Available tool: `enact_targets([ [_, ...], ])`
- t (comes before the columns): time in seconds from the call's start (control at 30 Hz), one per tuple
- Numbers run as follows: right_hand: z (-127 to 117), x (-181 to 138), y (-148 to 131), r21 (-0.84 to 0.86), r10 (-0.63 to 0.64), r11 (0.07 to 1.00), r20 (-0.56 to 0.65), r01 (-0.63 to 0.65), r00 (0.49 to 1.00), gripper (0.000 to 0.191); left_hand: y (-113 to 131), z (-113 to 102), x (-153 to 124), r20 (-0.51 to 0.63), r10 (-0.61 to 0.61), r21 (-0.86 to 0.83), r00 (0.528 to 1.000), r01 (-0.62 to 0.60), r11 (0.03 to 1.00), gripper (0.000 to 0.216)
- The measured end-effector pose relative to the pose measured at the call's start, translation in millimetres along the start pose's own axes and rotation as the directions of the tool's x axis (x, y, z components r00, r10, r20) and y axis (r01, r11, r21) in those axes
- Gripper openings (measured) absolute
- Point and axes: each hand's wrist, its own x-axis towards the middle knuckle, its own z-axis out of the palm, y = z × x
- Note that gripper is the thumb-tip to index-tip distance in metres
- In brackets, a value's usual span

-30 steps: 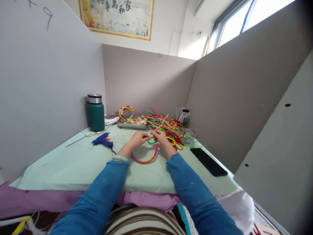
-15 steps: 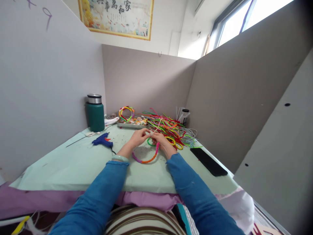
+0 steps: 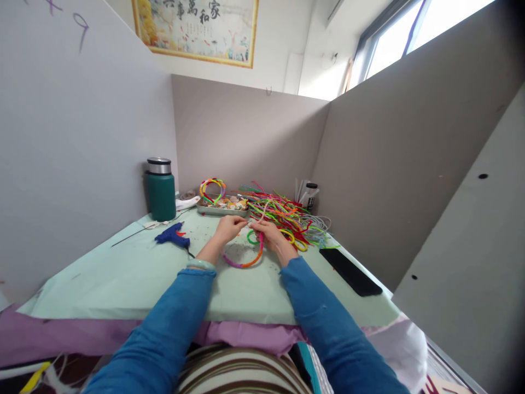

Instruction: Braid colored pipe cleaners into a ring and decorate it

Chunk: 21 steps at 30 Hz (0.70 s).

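From my end: right hand (image 3: 259, 225) pinching one pale pink pipe cleaner (image 3: 266, 208), left hand (image 3: 246, 221) beside it, can't tell its grip. One wrapped headband (image 3: 248, 265) mid-table (image 3: 123, 282), back from the front edge. One glue gun (image 3: 172, 235), three grey partitions (image 3: 250, 126).

Open tabletop (image 3: 123, 282), glue gun (image 3: 171, 234) beyond

a purple 9 (image 3: 83, 38) stands on the left panel (image 3: 82, 137), 家和萬事 (image 3: 191, 7) on the framed picture (image 3: 229, 48).
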Motion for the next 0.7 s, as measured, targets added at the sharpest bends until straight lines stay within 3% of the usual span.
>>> enact_targets([
  [0.2, 0.5, -0.6, -0.6, -0.114, -0.101, 0.989, -0.028, 0.097, 0.995, 0.025, -2.6, -1.2, 0.0, 0.072, -0.041, 0.043, 0.997, 0.038, 0.998, 0.034],
  [0.47, 4.1, -1.4, -1.3, -0.313, -0.247, 0.926, -0.077, 0.212, 0.966, 0.026, -5.0, 2.0, -0.7, 0.185, 0.016, 0.131, 0.983, -0.04, 0.991, 0.036],
  [0.7, 3.3, -1.5, -2.5, -0.357, -0.288, 0.9, -0.05, 0.252, 0.956, 0.027, -2.1, 6.0, -4.9, 0.27, 0.062, 0.118, 0.961, -0.097, 0.988, 0.035],
])
